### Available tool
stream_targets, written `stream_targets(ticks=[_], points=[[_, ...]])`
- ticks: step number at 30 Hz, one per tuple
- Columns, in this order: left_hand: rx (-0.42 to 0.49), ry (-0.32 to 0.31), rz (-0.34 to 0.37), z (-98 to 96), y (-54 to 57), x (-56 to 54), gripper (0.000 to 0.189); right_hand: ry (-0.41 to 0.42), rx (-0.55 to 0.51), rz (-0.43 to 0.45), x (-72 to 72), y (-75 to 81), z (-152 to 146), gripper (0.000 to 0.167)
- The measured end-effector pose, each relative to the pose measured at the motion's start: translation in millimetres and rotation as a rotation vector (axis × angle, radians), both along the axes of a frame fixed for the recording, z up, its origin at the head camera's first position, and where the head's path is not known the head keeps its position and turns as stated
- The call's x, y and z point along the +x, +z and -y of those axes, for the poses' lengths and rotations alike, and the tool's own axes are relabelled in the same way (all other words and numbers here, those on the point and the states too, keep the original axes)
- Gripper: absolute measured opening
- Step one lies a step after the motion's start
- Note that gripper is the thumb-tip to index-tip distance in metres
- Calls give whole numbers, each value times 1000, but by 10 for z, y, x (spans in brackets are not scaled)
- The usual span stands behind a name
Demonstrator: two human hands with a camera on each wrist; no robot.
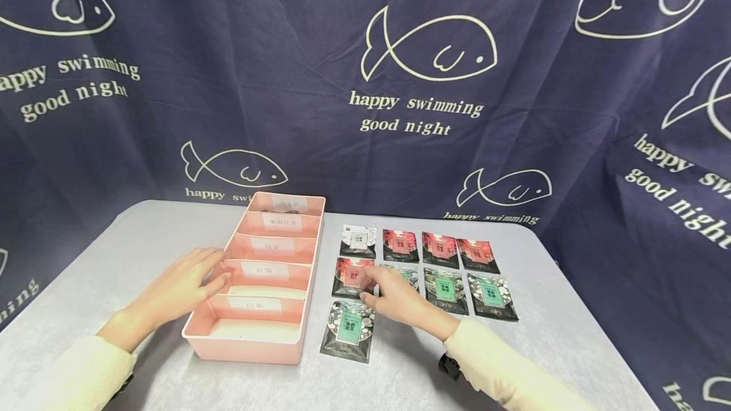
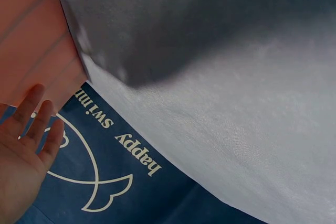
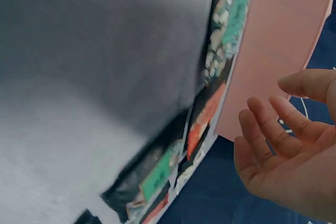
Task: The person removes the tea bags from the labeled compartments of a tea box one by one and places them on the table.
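A long pink box (image 1: pixel 245 350) with several labelled compartments stands on the table. My left hand (image 1: pixel 183 284) rests at its left rim with relaxed fingers, beside the second compartment from the front; the left wrist view shows that hand (image 2: pixel 23 153) holding nothing. Over the right side of a red tea sachet (image 1: pixel 345 276) hovers my right hand (image 1: pixel 396 297). In the right wrist view its fingers (image 3: pixel 286 142) are loosely bent around empty space. A green-labelled tea sachet (image 1: pixel 348 333) lies just in front. Another sachet (image 1: pixel 407 269) is partly hidden behind the right hand.
A white tea sachet (image 1: pixel 358 241) and red sachets (image 1: pixel 440 250) form the back row. Green-labelled sachets (image 1: pixel 446 289) lie to the right of the right hand. Something dark sits in the rearmost compartment (image 1: pixel 283 210). A dark blue fish-print curtain (image 1: pixel 320 163) hangs behind the table.
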State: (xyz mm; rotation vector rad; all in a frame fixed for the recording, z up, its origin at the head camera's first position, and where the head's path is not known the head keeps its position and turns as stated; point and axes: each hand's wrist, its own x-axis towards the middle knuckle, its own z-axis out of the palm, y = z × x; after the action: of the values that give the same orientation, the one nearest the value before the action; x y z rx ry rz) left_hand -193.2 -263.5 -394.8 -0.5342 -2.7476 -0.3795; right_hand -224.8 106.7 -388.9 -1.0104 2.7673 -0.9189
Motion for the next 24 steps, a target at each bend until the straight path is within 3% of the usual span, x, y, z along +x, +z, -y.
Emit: stream_targets(ticks=[9,24], points=[[3,6,7,-1,9,9,47,104,-80,-129,-239,141,133,15],[6,-2,-7,1,3,-1,46,69,-14,-217,-655,249,448,16]])
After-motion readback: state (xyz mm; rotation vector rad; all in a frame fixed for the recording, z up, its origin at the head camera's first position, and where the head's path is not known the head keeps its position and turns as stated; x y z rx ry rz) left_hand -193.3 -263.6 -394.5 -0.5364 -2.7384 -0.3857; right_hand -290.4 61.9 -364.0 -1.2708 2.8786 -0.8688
